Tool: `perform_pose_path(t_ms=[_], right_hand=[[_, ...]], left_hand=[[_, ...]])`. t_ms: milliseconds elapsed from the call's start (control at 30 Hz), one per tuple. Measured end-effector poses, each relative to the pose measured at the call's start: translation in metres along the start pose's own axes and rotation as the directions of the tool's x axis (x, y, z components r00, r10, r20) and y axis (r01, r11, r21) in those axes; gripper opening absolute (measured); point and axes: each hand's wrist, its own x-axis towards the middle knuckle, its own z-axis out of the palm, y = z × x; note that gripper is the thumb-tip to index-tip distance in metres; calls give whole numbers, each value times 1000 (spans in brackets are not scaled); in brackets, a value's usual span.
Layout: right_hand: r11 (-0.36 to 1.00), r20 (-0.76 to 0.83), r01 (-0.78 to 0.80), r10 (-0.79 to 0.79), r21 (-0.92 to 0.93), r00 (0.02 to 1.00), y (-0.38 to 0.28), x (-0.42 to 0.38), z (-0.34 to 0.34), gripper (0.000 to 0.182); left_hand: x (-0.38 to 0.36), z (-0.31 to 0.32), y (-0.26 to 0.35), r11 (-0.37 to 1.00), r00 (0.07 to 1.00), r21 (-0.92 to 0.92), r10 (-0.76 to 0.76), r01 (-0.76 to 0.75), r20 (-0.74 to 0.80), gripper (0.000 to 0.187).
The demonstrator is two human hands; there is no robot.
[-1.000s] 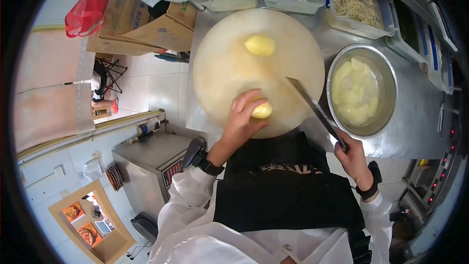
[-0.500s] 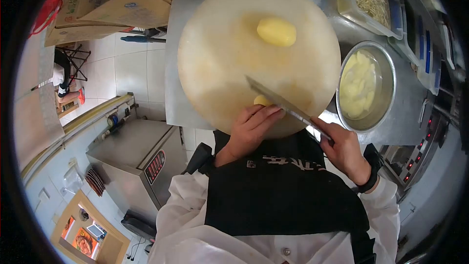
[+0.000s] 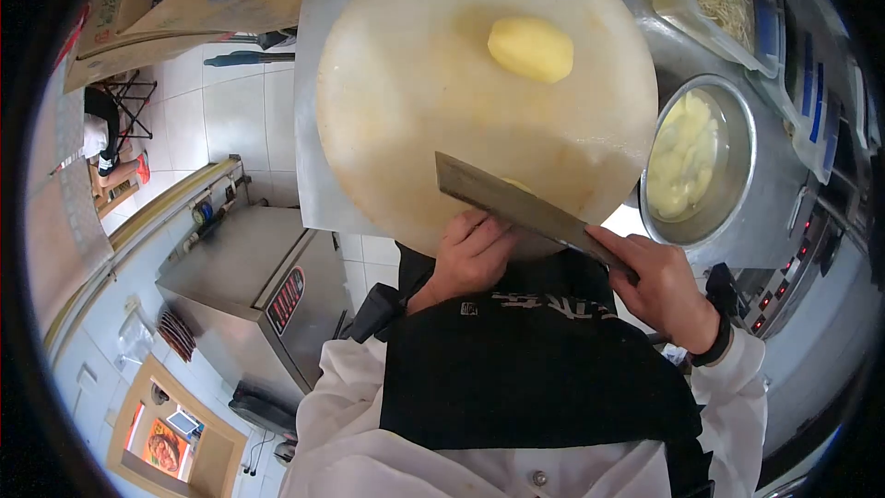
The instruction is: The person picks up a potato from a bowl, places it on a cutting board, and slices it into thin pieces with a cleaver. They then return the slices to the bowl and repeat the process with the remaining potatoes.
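Note:
My right hand (image 3: 659,281) grips the handle of a cleaver (image 3: 525,210), whose broad blade slants up to the left across the near part of the round chopping board. My left hand (image 3: 473,254) is closed, its bent fingers against the near side of the blade. A bit of yellow potato (image 3: 518,183) shows just past the blade's upper edge; the blade hides the rest of it and my left fingertips. Farther up the board lies a whole peeled potato (image 3: 532,50), apart from both hands.
The chopping board (image 3: 396,83) rests on a steel table. Right of it stands a metal bowl (image 3: 749,161) of potato pieces in water. Plastic tubs (image 3: 673,14) line the far right, one with sprouts. Cardboard boxes (image 3: 221,0) are at upper left; a person's leg (image 3: 115,171) shows beyond.
The cleaver has tilted, so more of its flat side shows and it covers most of the potato piece. My view has shifted slightly; the whole potato stays put on the board.

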Motion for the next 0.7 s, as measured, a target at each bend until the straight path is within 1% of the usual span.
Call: perform_pose_path(t_ms=[67,200,300,367,400,500,567,700], right_hand=[[999,1,-39,39,-24,999,2,8,6,56],[999,-31,-35,36,10,999,10,13,11,52],[998,13,-67,67,3,998,4,2,-1,55],[994,114,-95,101,-51,988,-9,-4,-17,56],[994,116,-96,101,-54,988,-10,-4,-17,56],[993,105,-105,110,-59,988,-11,0,-13,57],[996,57,-77,79,-45,995,-4,11,0,57],[997,24,-72,73,-31,997,5,16,10,58]], left_hand=[[5,0,3,1000,999,-18,-5,5,-52,30],[8,0,1,1000,999,-20,7,-8,-32,32],[3,1,0,999,1000,-52,2,-4,-29,31],[-10,6,-4,997,1000,-81,-8,7,-15,31],[-10,5,-4,997,1000,-82,-11,9,-17,31],[-5,2,-3,996,1000,-89,-10,9,-13,30],[2,2,-2,996,998,-88,10,-15,-62,30],[9,1,-1,997,999,-73,13,-16,-48,31]])
